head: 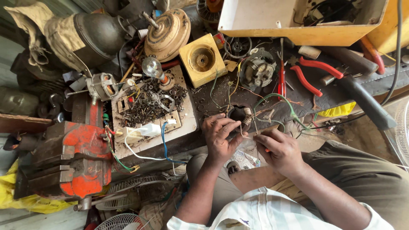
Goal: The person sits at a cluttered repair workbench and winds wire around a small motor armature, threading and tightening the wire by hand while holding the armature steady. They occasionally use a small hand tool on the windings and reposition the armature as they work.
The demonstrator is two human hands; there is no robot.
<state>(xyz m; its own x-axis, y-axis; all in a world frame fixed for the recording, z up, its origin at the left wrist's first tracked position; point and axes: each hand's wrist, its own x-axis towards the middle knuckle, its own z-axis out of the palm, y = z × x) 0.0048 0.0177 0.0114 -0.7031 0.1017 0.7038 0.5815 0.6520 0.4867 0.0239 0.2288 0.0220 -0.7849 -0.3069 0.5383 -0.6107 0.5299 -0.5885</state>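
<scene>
Motor coil (238, 116) partly behind left hand (219, 138)

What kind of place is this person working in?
Probably a small electrical repair workshop. A red bench vise sits at the bench edge, red-handled pliers lie among loose motor parts, and both hands work on a wound motor coil with wires.

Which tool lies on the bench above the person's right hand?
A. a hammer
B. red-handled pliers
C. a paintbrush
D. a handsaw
B: red-handled pliers lie open on the dark bench, up and to the right of the right hand; no hammer, saw or brush shows there.
</scene>
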